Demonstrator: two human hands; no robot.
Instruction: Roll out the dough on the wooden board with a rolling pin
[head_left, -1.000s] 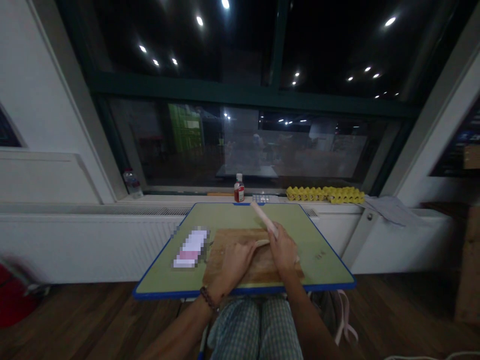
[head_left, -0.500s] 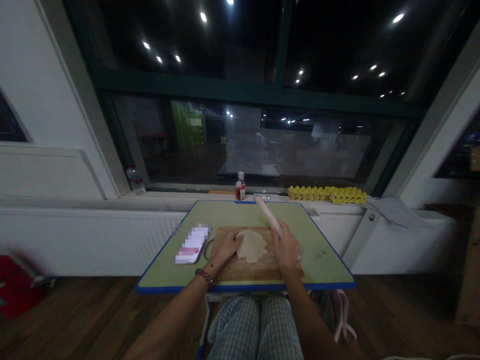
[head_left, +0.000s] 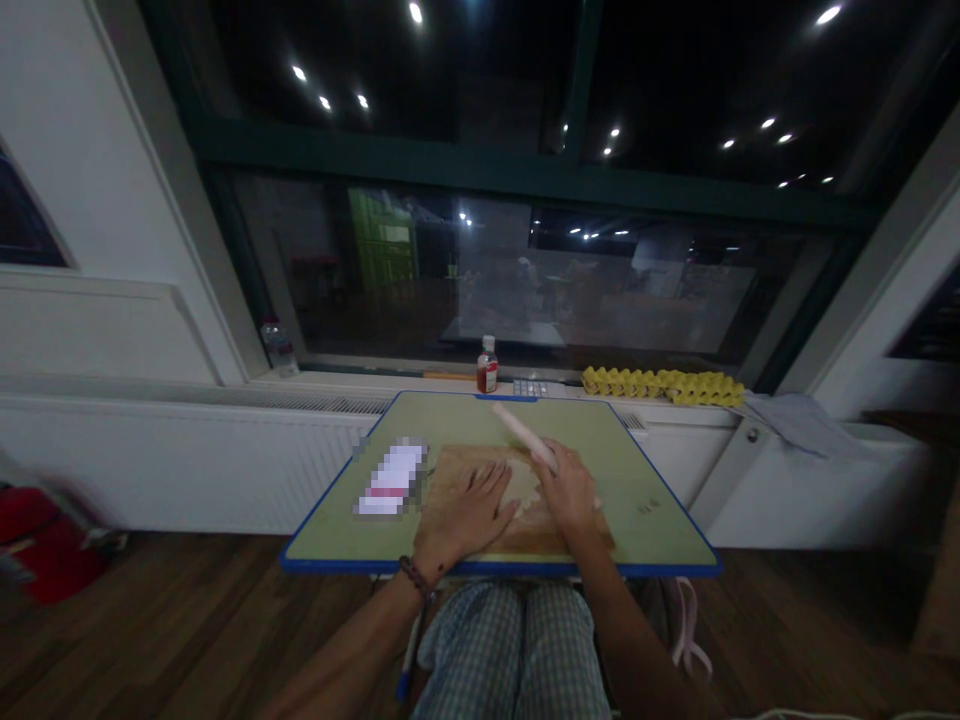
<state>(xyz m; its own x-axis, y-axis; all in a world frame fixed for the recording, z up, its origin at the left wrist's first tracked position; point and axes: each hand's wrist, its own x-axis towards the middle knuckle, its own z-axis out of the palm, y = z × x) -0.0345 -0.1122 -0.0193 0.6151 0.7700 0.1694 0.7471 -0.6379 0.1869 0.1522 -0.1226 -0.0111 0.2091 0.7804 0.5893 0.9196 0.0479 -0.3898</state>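
My left hand (head_left: pixel 469 515) lies flat with fingers apart on a wooden cutting board (head_left: pixel 465 475), its fingertips at the edge of a pale, thin sheet of dough (head_left: pixel 529 490). The hands hide most of the dough. My right hand (head_left: pixel 570 492) grips a pale rolling pin (head_left: pixel 521 435), which points away from me and tilts over the board. The board rests on a green table top (head_left: pixel 637 480) with a blue rim. A pixelated flat object, probably a phone (head_left: pixel 391 478), lies left of the board.
A small bottle with a red label (head_left: pixel 487 368), a yellow egg tray (head_left: pixel 664 386) and a water bottle (head_left: pixel 279 350) stand on the sill behind the table. Below the sill is a white radiator (head_left: pixel 225 440). My checked trousers (head_left: pixel 510 640) are under the table's front edge.
My left hand has moved right from beside the dough onto its left side, and now covers much of it. The right hand still holds the rolling pin, and the view has tilted slightly.
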